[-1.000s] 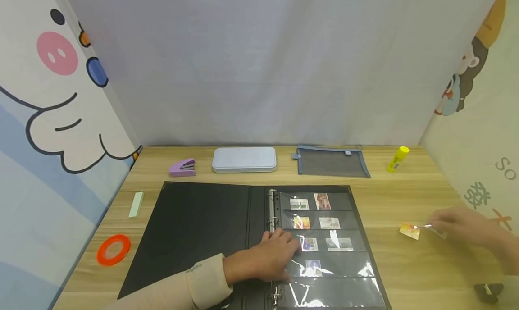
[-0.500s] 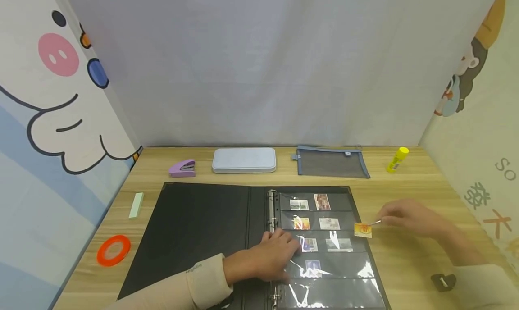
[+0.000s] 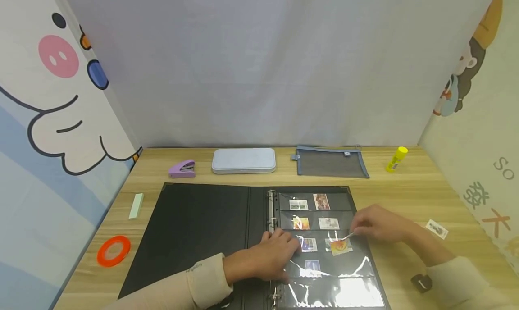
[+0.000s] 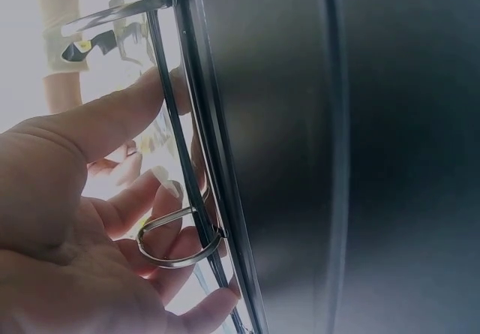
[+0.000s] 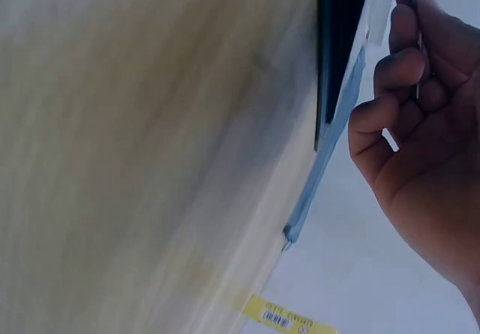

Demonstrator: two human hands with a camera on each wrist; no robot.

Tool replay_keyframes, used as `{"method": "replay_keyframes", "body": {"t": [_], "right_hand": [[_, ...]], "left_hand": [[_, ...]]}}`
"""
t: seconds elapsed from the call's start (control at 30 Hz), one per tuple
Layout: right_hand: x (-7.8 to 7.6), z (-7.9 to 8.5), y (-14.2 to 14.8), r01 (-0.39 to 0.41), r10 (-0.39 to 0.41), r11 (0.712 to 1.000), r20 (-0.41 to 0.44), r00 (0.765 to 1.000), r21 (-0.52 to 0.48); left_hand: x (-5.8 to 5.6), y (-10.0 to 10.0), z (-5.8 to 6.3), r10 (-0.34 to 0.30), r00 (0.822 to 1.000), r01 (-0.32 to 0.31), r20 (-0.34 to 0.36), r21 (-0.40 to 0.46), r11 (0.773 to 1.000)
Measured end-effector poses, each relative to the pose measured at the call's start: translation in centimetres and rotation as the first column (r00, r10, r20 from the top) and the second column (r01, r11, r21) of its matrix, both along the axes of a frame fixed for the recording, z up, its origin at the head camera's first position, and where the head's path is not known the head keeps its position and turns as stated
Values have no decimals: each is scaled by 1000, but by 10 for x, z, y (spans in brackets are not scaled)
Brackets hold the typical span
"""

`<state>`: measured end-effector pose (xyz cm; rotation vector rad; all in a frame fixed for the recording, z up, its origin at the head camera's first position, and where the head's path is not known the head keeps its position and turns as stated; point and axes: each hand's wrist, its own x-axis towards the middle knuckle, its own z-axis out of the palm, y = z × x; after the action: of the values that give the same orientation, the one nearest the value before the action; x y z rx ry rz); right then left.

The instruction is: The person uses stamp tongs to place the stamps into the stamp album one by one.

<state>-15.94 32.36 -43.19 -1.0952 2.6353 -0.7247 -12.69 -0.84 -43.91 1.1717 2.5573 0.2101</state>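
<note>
A black ring-binder stamp album (image 3: 202, 224) lies spread out, its right page (image 3: 320, 292) holding rows of clear pockets with several stamps. My left hand (image 3: 269, 256) rests by the metal rings (image 4: 176, 240) at the page's inner edge, fingers loosely bent on the sheet. With my right hand (image 3: 379, 224) I pinch slim metal tweezers (image 3: 348, 236), also partly visible in the right wrist view. A yellow-orange stamp (image 3: 339, 247) is at their tips, over the third row and partly covering a pale stamp there. Whether it touches the page I cannot tell.
Another stamp (image 3: 436, 229) lies on the table beyond my right forearm. Along the back are a purple stapler (image 3: 182, 168), a pale case (image 3: 243, 160), a mesh pouch (image 3: 332, 162) and a yellow glue stick (image 3: 396, 159). An orange ring (image 3: 113, 251) and a pale green bar (image 3: 136, 205) are left.
My right hand has carried the yellow-orange stamp in the tweezers leftward from the table at right to over the album page. My left hand stays in place.
</note>
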Motion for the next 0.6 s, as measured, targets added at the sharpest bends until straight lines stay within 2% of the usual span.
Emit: {"method": "replay_keyframes", "body": {"t": [0.27,0.4,0.6], "right_hand": [[7,-9,-10,-53,52,998,73,996,17],[11,-8,-11,-99,99,995,77,992,6],[11,-5,-9,-127,123,990,71,990,54]], "left_hand": [[0,1,1,-3,1000,3,-3,-9,1000],[0,1,1,-1,1000,1,-7,-17,1000],[0,1,0,-2,1000,2,-14,-13,1000]]}}
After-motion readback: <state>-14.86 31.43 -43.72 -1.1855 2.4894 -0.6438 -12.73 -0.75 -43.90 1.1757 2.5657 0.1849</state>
